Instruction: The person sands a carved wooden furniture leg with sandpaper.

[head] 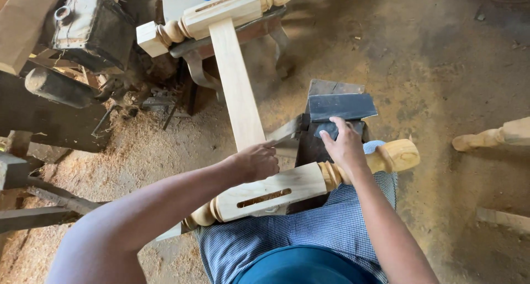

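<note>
Hatchet (338, 108) with a dark, broad head lies on a dark wooden block (314, 146) just ahead of the person's knees, and the right hand (343, 146) rests on its near end, fingers curled down over it (whether they fully clamp the handle cannot be told from above). The left hand (257, 161) is closed around the near end of a flat pale plank (237, 88), well apart from the right. That plank runs away from the person to a turned leg (221, 13) with a mortise slot, propped on a dark stand at the top. A second turned wooden leg (301, 185), also slotted, lies across the lap on a blue checked cloth (309, 237), beneath both wrists. Sawdust (138, 151) covers the dirt floor to the left, near a dark machine (91, 27). Another turned leg end (494, 136) pokes in at the right edge.
</note>
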